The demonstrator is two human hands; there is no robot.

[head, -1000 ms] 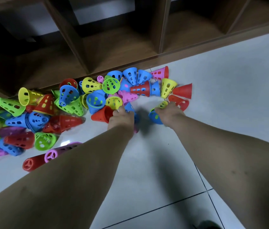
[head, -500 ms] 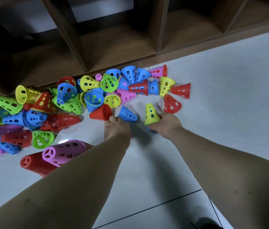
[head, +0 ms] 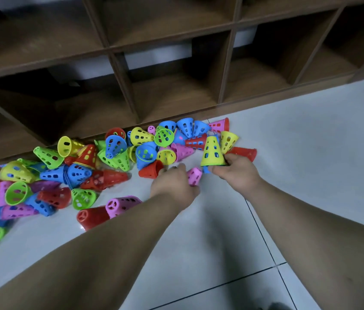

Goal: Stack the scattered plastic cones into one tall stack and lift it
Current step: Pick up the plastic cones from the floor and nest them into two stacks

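The right hand grips a yellow cone at its wide base, with the fingers curled round the rim. The cone stands upright, narrow end up. A small blue part shows just under the base; I cannot tell what it belongs to, or whether the yellow cone touches the floor.

Just to the left of the yellow cone and a little lower, the left hand is closed on a pink cone. This cone is tilted and its free end points toward the yellow cone, but the 2 cones are apart.

To the left of the yellow cone, 1 red cone lies on its side, just beside the left hand. Further left and behind, the pile of cones spreads over the floor in blue, green, yellow, red and pink; most lie on their sides and many touch or are partly nested. Directly behind the yellow cone are a red cone lying flat and another yellow one, both very near to it. To its right, another red cone is partly hidden by the right hand.

Far to the lower left of the yellow cone, a pink cone and a red cone lie side by side against the left forearm.

Behind the yellow cone and the pile stands a dark wooden shelf unit.
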